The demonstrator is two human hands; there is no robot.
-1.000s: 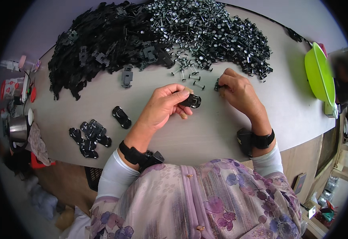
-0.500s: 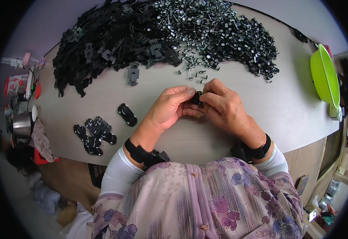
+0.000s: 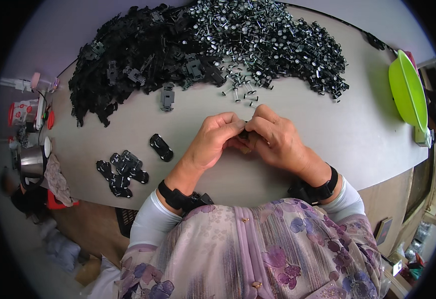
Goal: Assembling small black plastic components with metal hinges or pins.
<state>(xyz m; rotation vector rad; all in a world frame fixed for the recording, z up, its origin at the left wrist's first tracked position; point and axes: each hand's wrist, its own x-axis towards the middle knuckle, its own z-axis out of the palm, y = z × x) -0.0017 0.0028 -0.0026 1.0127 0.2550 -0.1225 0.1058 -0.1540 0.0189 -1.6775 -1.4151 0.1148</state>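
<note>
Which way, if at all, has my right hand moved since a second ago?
Yes. Judged against the green bowl, the right hand has moved left and toward the body, and is now close beside the left hand.

A pale grey desk (image 3: 377, 114), smooth and lightly glossy, stretches across the room against a plain lilac-grey wall (image 3: 362, 17). Soft light falls over it, brighter toward the right. Brown floor (image 3: 95, 219) shows at lower left; pale wooden shelving (image 3: 435, 219) lines the right edge.
</note>
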